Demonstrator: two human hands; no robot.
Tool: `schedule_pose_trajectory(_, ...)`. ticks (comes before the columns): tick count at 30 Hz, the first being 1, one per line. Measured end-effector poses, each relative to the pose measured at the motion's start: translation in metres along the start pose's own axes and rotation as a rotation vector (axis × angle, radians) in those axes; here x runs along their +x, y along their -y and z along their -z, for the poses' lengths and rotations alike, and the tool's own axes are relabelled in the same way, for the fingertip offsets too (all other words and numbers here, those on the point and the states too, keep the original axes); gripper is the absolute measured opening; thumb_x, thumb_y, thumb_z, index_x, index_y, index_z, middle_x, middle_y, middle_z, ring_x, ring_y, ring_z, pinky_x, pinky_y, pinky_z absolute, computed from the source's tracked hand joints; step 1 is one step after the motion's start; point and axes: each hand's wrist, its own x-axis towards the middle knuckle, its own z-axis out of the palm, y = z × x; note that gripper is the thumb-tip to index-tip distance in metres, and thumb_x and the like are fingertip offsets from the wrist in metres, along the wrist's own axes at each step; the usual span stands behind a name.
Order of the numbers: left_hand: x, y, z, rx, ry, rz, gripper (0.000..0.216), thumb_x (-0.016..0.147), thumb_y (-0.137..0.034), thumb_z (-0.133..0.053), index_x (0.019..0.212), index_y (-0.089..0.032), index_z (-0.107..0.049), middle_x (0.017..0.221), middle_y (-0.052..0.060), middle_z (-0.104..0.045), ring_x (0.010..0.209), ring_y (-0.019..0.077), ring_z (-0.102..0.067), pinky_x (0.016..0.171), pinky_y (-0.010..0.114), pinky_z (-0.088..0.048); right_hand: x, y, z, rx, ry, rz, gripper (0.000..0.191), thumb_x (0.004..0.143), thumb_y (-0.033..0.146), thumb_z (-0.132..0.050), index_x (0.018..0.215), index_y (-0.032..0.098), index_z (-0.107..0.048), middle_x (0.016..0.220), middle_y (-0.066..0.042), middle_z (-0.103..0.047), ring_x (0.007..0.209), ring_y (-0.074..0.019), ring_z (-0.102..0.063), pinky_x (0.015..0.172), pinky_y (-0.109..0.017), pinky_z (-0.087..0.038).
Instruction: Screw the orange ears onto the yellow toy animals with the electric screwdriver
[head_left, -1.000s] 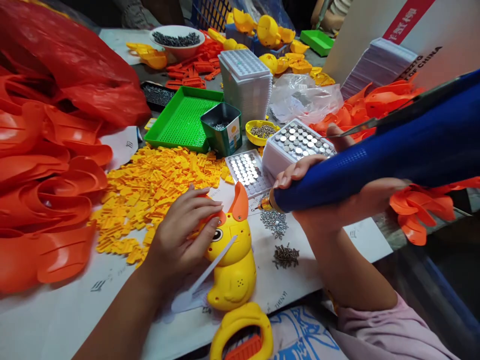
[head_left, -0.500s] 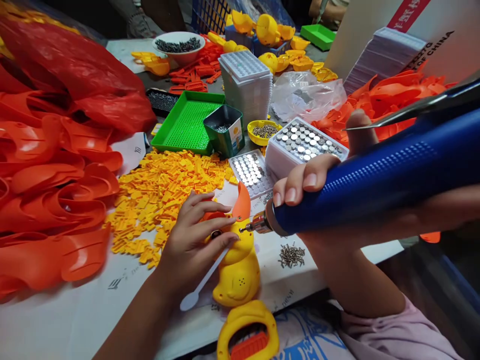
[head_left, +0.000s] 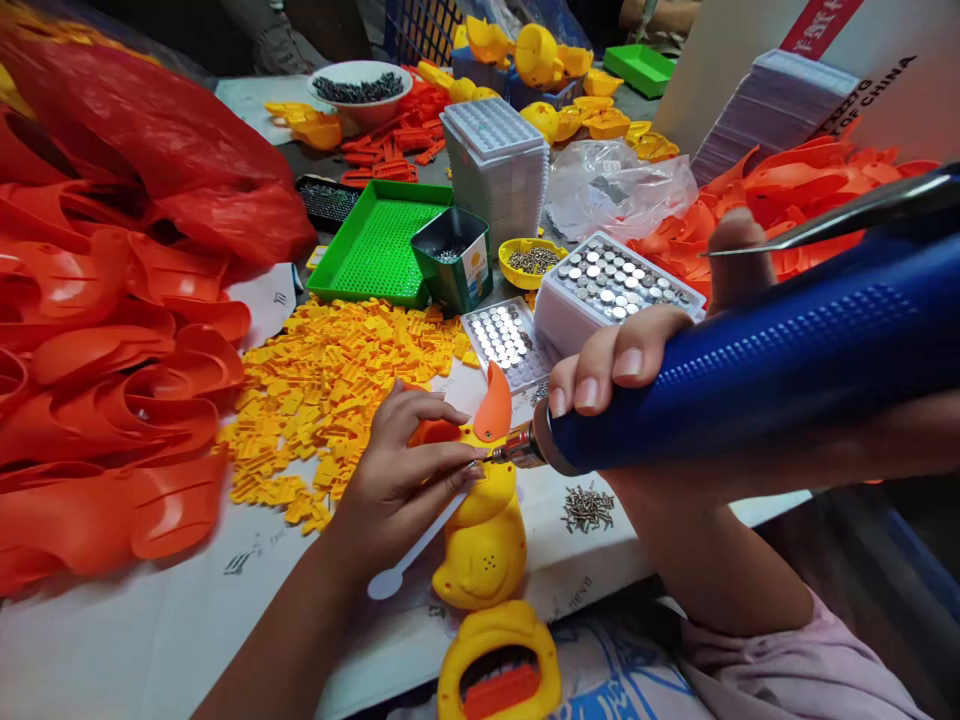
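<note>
My right hand is wrapped round a blue electric screwdriver, with a thin metal strip along its top. The bit points left, onto the upper part of a yellow plastic duck toy that has an orange piece at its far end. My left hand steadies this toy from the left, its thumb and fingertips close round the bit's tip; the screw spot is hidden there. From under the left fingers a white stick with a round flat end slants towards me.
Loose screws lie right of the toy. Small yellow parts and orange pieces are heaped left. Behind stand a green tray, a dark tin and trays of silver discs. A yellow ring-shaped part is nearest me.
The screw visible on the bit's tip has gone from sight between my left fingertips and the toy. The bit sits closer to the toy, and the left fingers have drawn in round it.
</note>
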Motion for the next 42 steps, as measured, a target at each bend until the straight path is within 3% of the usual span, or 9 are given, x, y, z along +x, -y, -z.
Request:
schedule_pose_trajectory(9, -0.001, 0.004, -0.003, -0.033, -0.028, -0.04, 0.029, 0.08, -0.005, -0.066, 0.096, -0.029, -0.065, 0.111, 0.002, -0.055, 0.111, 0.0191, -0.053, 0.112, 0.052, -0.032, -0.005, -0.005, -0.002, 0.076, -0.023, -0.012, 0.04, 0.081, 0.062, -0.059, 0.103, 0.031, -0.07, 0.072, -0.003, -0.068, 0.062, -0.0208, -0.065, 0.059, -0.039, -0.057)
schedule_pose_trajectory(17, 0.0, 0.006, -0.009, -0.074, -0.09, -0.04, 0.024, 0.079, -0.007, -0.069, 0.092, -0.027, -0.067, 0.1, 0.0, -0.06, 0.108, 0.0177, -0.055, 0.109, 0.043, -0.037, -0.001, -0.002, -0.013, 0.002, -0.128, -0.072, 0.045, 0.067, 0.063, -0.073, 0.095, 0.029, -0.072, 0.061, -0.001, -0.067, 0.053, -0.0199, -0.062, 0.056, -0.039, -0.056)
schedule_pose_trajectory(22, 0.0, 0.006, -0.012, -0.12, -0.16, -0.036, 0.027, 0.078, -0.007, -0.07, 0.094, -0.029, -0.069, 0.087, -0.002, -0.064, 0.105, 0.0184, -0.059, 0.106, 0.044, -0.042, -0.003, -0.009, -0.014, 0.025, -0.181, 0.038, 0.046, 0.073, 0.065, -0.066, 0.102, 0.028, -0.069, 0.062, 0.0, -0.066, 0.052, -0.0182, -0.062, 0.052, -0.035, -0.056)
schedule_pose_trajectory(26, -0.001, 0.006, -0.015, -0.138, -0.208, -0.025, 0.028, 0.077, -0.006, -0.07, 0.093, -0.029, -0.07, 0.086, -0.002, -0.066, 0.103, 0.0187, -0.061, 0.106, 0.047, -0.043, -0.002, -0.012, -0.014, 0.004, -0.198, 0.055, 0.052, 0.074, 0.068, -0.062, 0.11, 0.03, -0.066, 0.061, 0.001, -0.065, 0.05, -0.0176, -0.061, 0.051, -0.034, -0.055)
schedule_pose_trajectory(32, -0.001, 0.006, -0.02, -0.128, -0.283, -0.053, 0.027, 0.075, -0.004, -0.072, 0.091, -0.026, -0.071, 0.09, -0.001, -0.067, 0.096, 0.0172, -0.063, 0.096, 0.041, -0.051, -0.003, -0.019, -0.013, -0.012, -0.206, 0.106, 0.061, 0.076, 0.074, -0.055, 0.12, 0.032, -0.06, 0.064, 0.002, -0.064, 0.052, -0.0176, -0.06, 0.052, -0.033, -0.055)
schedule_pose_trajectory(34, -0.002, 0.006, -0.021, -0.118, -0.292, -0.042, 0.028, 0.075, -0.005, -0.072, 0.093, -0.027, -0.071, 0.095, 0.0, -0.067, 0.094, 0.0171, -0.063, 0.09, 0.039, -0.052, -0.002, -0.02, -0.012, -0.012, -0.197, 0.135, 0.059, 0.076, 0.073, -0.056, 0.115, 0.03, -0.063, 0.065, 0.001, -0.064, 0.053, -0.0177, -0.06, 0.052, -0.033, -0.055)
schedule_pose_trajectory(37, -0.005, 0.008, -0.021, -0.113, -0.287, -0.02, 0.031, 0.077, -0.006, -0.07, 0.099, -0.028, -0.071, 0.101, 0.001, -0.066, 0.096, 0.0167, -0.062, 0.087, 0.036, -0.052, -0.001, -0.019, -0.012, -0.012, -0.169, 0.174, 0.049, 0.076, 0.072, -0.056, 0.091, 0.027, -0.07, 0.066, 0.0, -0.064, 0.053, -0.0173, -0.06, 0.051, -0.033, -0.054)
schedule_pose_trajectory(42, -0.008, 0.007, -0.021, -0.074, -0.306, 0.019, 0.028, 0.079, -0.012, -0.071, 0.1, -0.03, -0.072, 0.108, 0.002, -0.064, 0.101, 0.0181, -0.06, 0.09, 0.036, -0.05, 0.002, -0.014, -0.014, -0.062, -0.185, 0.064, 0.049, 0.072, 0.072, -0.061, 0.067, 0.024, -0.068, 0.06, 0.0, -0.062, 0.05, -0.0172, -0.06, 0.05, -0.033, -0.053)
